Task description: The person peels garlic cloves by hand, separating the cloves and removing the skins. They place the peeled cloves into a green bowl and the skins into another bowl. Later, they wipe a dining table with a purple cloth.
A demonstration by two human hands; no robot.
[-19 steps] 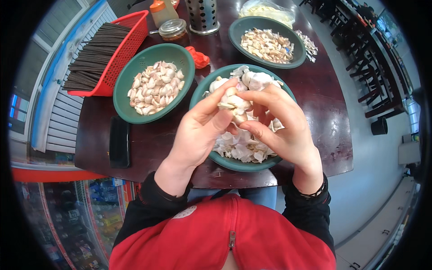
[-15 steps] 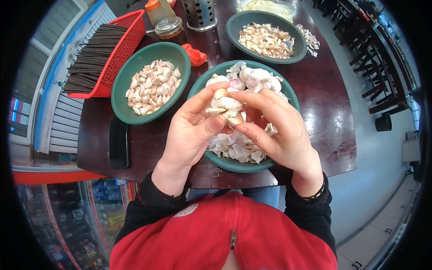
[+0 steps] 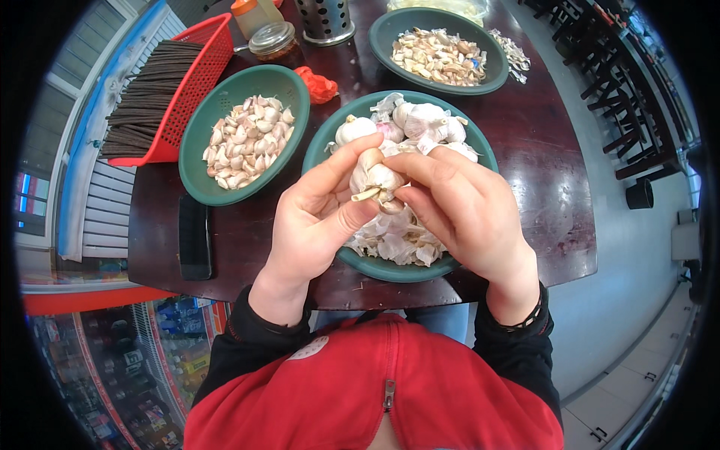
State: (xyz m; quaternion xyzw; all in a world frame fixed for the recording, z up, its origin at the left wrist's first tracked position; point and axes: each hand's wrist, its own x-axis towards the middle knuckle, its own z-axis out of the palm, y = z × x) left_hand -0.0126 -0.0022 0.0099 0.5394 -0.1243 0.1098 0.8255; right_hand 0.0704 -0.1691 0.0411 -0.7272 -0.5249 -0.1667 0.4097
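Between both hands is a partly broken garlic bulb (image 3: pixel 373 180), its stalk pointing toward me. My left hand (image 3: pixel 309 214) is closed on its left side, thumb below and forefinger above. From the right, the fingertips of my right hand (image 3: pixel 469 206) pinch the bulb. Both hands are over a green basin (image 3: pixel 390 271), which contains whole garlic bulbs (image 3: pixel 426 124) at the back and loose papery skins (image 3: pixel 397 238) at the front. To the left, separated garlic cloves (image 3: pixel 247 142) lie in a green colander (image 3: pixel 196 176).
At the back right stands another green basin (image 3: pixel 379 49) of cloves and scraps, with skins (image 3: pixel 514 56) beside it. A phone (image 3: pixel 196 240) lies at the left. Also on the table are a red basket (image 3: pixel 196 82) of dark sticks, a glass jar (image 3: pixel 273 41), a metal holder (image 3: pixel 326 19) and red plastic (image 3: pixel 318 85).
The garlic bulb has turned a little in my fingers, and its stalk shows more plainly. My right fingers have drawn closer together around it. The view has shifted slightly.
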